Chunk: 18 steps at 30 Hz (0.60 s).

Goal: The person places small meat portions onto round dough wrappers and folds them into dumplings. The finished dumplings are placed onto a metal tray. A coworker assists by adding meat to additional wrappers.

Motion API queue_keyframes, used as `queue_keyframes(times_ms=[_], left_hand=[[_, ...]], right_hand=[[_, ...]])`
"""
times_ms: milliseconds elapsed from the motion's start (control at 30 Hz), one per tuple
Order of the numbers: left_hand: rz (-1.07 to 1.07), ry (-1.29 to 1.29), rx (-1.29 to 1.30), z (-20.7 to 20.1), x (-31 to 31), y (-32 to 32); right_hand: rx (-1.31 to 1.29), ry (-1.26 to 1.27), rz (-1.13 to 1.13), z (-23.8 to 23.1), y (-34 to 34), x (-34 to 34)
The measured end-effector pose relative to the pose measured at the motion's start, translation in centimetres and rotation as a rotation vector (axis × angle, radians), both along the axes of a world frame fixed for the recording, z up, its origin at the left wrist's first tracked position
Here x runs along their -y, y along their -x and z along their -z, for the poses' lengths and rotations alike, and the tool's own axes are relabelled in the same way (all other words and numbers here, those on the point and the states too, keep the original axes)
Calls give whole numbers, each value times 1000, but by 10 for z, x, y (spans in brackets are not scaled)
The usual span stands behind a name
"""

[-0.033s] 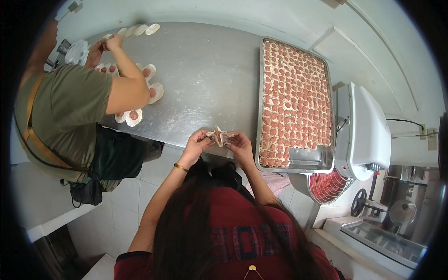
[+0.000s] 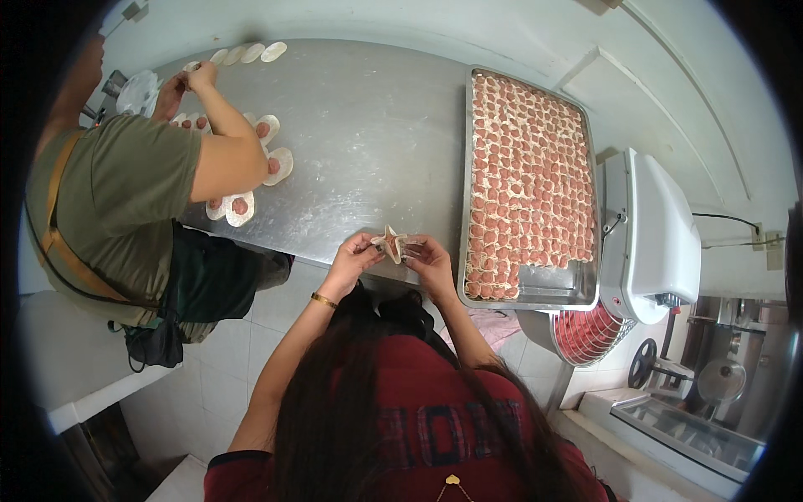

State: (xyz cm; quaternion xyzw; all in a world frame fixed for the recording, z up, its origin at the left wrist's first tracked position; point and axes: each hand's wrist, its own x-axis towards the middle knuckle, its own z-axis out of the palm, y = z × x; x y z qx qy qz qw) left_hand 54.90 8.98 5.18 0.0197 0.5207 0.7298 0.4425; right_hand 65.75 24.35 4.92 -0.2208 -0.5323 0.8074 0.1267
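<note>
Between my two hands, at the near edge of the steel table, is a dumpling (image 2: pixel 390 243). Its pale wrapper is pinched into a star shape around pinkish meat filling. My left hand (image 2: pixel 360 253) grips it from one side with fingertips and thumb. From the opposite side my right hand (image 2: pixel 431 259) pinches it too. Close by on the right stands a deep metal tray (image 2: pixel 569 289), filled with rows of small open-topped dumplings (image 2: pixel 529 176); its near right corner shows bare metal.
At the left, a co-worker (image 2: pixel 125 184) bends over the steel table (image 2: pixel 360 125), handling something small. Round wrappers with meat (image 2: pixel 241 209) lie beside that person's arm, and plain wrappers (image 2: pixel 273 53) along the far edge. A white mixer (image 2: pixel 652 234) with a red-filled bowl stands right of the tray.
</note>
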Motion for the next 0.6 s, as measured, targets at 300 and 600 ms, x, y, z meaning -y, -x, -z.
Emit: queue_keyframes(times_ms=[300,600], left_hand=[[58,-73,-128,-15,-6,1],[-54,-98,-66,-16,-6,-2]], right_hand=[[69,-150,-21,0,15,-8],[43,-2,-69,-17,13,-3]])
